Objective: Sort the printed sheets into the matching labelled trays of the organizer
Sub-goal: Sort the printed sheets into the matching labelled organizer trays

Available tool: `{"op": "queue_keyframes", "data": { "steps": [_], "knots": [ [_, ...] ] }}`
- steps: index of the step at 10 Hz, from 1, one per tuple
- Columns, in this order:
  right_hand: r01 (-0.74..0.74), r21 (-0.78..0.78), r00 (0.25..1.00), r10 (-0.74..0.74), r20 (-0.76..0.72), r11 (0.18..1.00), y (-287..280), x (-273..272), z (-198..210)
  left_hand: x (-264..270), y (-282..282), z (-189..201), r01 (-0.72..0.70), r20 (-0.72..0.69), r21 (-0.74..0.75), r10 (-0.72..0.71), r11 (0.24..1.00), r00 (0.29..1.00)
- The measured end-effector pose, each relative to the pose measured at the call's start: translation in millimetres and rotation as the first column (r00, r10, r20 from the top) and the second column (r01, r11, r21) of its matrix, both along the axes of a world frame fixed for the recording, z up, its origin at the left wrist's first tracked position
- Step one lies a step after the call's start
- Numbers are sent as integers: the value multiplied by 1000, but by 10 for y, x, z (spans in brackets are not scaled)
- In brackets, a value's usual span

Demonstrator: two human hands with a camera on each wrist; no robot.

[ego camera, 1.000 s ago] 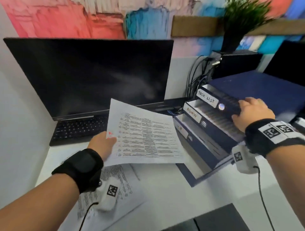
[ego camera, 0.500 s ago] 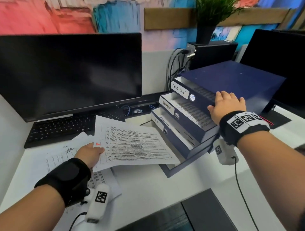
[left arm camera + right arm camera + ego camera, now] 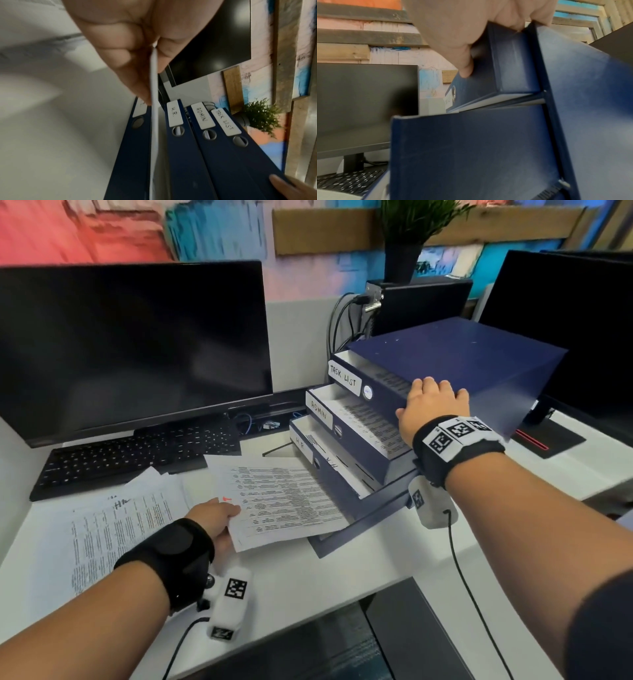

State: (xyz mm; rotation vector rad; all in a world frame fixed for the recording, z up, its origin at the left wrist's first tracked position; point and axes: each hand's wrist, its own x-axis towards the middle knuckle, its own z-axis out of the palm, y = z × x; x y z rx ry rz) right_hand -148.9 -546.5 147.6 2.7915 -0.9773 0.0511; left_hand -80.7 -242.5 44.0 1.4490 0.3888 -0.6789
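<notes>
My left hand (image 3: 215, 518) pinches the near left edge of a printed sheet (image 3: 281, 501) bearing a table and a small red mark. The sheet lies almost flat, low over the desk. Its right edge reaches the lowest tray (image 3: 346, 542) of the dark blue organizer (image 3: 462, 361), under the tray labelled H.R. (image 3: 301, 445). Above that are the trays ADMIN (image 3: 320, 414) and TASK LIST (image 3: 344, 378), all pulled out. The left wrist view shows thumb and fingers (image 3: 137, 75) clamping the sheet's edge (image 3: 153, 121). My right hand (image 3: 431, 405) grips the TASK LIST tray's side wall (image 3: 496, 65), fingers curled over its top.
A loose pile of other printed sheets (image 3: 113, 529) covers the desk at the left, in front of a black keyboard (image 3: 137, 457) and a dark monitor (image 3: 130, 344). A second monitor (image 3: 565, 337) stands right of the organizer, with cables (image 3: 342, 320) and a potted plant (image 3: 407, 234) behind.
My left hand has lowered the sheet from a raised tilt to almost flat and brought its right edge to the lowest tray. The right hand has stayed on the TASK LIST tray.
</notes>
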Motion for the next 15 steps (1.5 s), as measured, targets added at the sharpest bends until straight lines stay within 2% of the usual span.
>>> {"op": "queue_keyframes", "data": {
  "steps": [1, 2, 3, 4, 5, 6, 7, 8, 9, 10, 11, 12, 13, 14, 15],
  "knots": [
    [-9, 5, 1000, 9, -1, 1000, 0, 2, -1, 2, -160, -57, 106, -1, 59, -106, 993, 994],
    [-16, -1, 1000, 16, 0, 1000, -17, -4, -3, 23, -314, -121, 137, 74, 162, -150, 977, 986],
    [-23, -13, 1000, 24, 9, 1000, -33, -9, -15, 58, -419, -124, 37, 235, 278, -105, 960, 966],
    [-30, -20, 999, 30, 14, 999, -36, -12, -31, 77, -486, -139, 57, 373, 412, -225, 910, 900],
    [-39, -27, 999, 39, 22, 999, -40, -19, -36, 81, -528, -176, 95, 376, 429, -273, 898, 885],
    [-42, -34, 999, 43, 30, 999, -46, -18, -45, 66, -577, -229, 202, 338, 433, -366, 879, 867],
    [-42, -32, 998, 43, 34, 999, -45, -12, -61, 62, -596, -307, 321, 326, 720, -707, 616, 627],
    [-42, -36, 998, 43, 40, 998, -46, -9, -68, 48, -614, -366, 297, 168, 917, -934, 265, 316],
    [-42, -34, 998, 43, 39, 999, -53, -9, -62, 62, -673, -442, 254, 56, 960, -971, 115, 231],
    [-44, -37, 998, 45, 39, 998, -58, -7, -67, 42, -756, -482, 147, -94, 987, -976, -65, 195],
    [-44, -35, 998, 45, 45, 998, -58, 1, -74, 1, -791, -475, 72, -108, 993, -976, -96, 189],
    [-44, -37, 998, 46, 52, 998, -62, 1, -77, 25, -816, -507, 69, -115, 992, -966, -102, 230],
    [-45, -37, 997, 48, 58, 998, -62, 0, -73, 46, -863, -509, 127, -180, 980, -951, -152, 253],
    [-46, -40, 996, 49, 70, 998, -56, 1, -78, 53, -891, -472, 154, -262, 960, -944, -234, 199],
    [-44, -40, 995, 48, 85, 998, -55, -3, -80, 53, -905, -430, 160, -284, 953, -941, -257, 184]
  ]
}}
